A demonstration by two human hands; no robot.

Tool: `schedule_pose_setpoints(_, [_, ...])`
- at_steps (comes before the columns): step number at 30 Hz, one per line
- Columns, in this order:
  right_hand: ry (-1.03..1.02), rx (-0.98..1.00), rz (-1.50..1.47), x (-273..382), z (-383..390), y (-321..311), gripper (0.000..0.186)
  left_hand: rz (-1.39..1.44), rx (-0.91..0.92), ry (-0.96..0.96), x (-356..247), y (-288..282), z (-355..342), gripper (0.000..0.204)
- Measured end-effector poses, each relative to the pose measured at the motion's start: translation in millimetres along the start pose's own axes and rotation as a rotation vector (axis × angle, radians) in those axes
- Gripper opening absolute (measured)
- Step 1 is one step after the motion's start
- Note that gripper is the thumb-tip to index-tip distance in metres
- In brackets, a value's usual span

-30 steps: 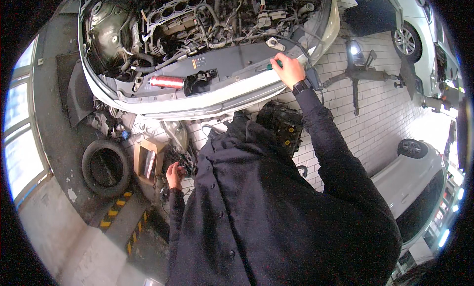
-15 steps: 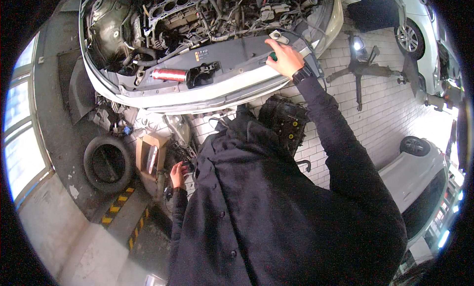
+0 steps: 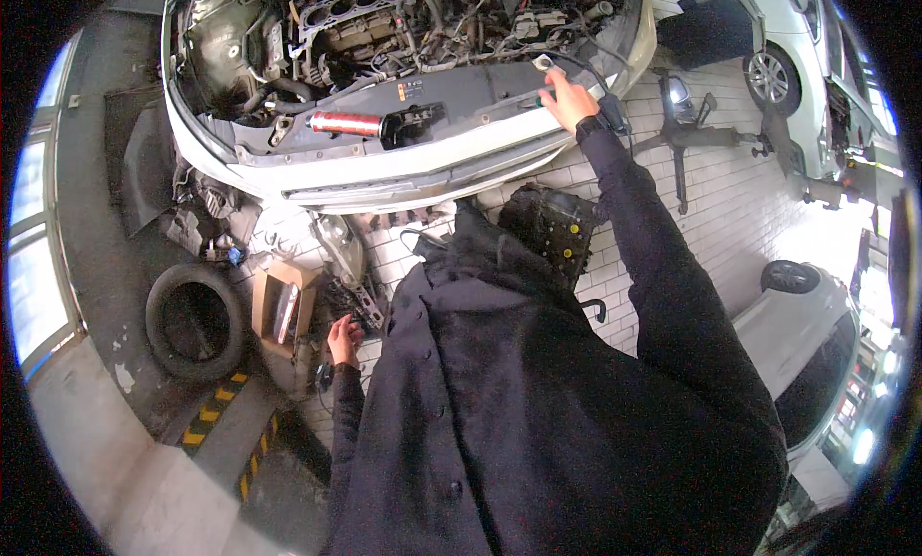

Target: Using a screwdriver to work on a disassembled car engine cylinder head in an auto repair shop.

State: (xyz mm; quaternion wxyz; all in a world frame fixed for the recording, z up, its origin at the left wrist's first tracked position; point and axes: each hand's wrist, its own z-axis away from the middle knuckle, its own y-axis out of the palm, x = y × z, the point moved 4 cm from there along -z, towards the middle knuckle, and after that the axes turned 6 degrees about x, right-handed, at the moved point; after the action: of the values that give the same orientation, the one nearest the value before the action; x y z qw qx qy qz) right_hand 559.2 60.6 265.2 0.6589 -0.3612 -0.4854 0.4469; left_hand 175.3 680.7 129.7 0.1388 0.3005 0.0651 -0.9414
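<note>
At the front right of the engine bay, my right hand (image 3: 571, 105) is closed over the front panel (image 3: 461, 97). A slim, dark green tool (image 3: 544, 101) pokes out from its fingers; its kind is unclear. Just beyond the fingertips is a small metal bracket (image 3: 545, 64). My left hand (image 3: 344, 341) hangs low by my side with curled fingers. Something small and dark shows at its fingertips, too small to name. A red spray can (image 3: 346, 124) lies on its side on the panel, left of the dark latch recess (image 3: 415, 126).
Behind the panel is the open engine with its bare block (image 3: 357, 7). On the floor to the left are a tyre (image 3: 195, 323), a cardboard box (image 3: 285, 302) and a headlight (image 3: 338, 244). A dark engine part (image 3: 547, 225) and a stand (image 3: 682, 138) are to the right.
My right hand's thumb and forefinger, spread before, have come together, and the hand has moved slightly right. My left hand has barely moved. The whole view has shifted a little.
</note>
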Motion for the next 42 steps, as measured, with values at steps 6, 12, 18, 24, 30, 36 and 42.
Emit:
schedule_pose_setpoints(6, [0.066,0.091,0.07,-1.7,-1.3,-10.0,0.047,-0.036,-0.017,-0.085,20.9,-10.3,9.2,0.025])
schedule_pose_setpoints(12, [0.041,0.021,-0.033,-40.8,17.5,-41.2,0.039,0.065,-0.01,-0.052,14.0,-8.1,16.9,0.026])
schedule_pose_setpoints(18, [0.097,-0.155,-0.239,-94.6,12.9,-65.6,0.035,-0.055,-0.063,-0.08,-16.2,42.8,35.0,0.027])
schedule_pose_setpoints(24, [0.146,-0.1,-0.202,-119.1,-3.4,-49.7,0.032,-0.112,-0.024,-0.03,-53.3,57.6,19.5,0.027])
schedule_pose_setpoints(30, [0.196,-0.019,-0.176,-111.4,-11.4,-47.5,0.036,-0.101,-0.061,0.017,-86.7,74.8,12.6,0.029])
schedule_pose_setpoints(36, [0.19,-0.015,-0.179,-119.8,-15.4,-44.1,0.036,-0.14,-0.046,-0.005,-82.3,72.4,5.8,0.03])
schedule_pose_setpoints(42, [0.222,-0.066,-0.187,-121.9,-15.9,-39.6,0.039,-0.237,-0.037,-0.068,-80.2,79.9,14.0,0.03])
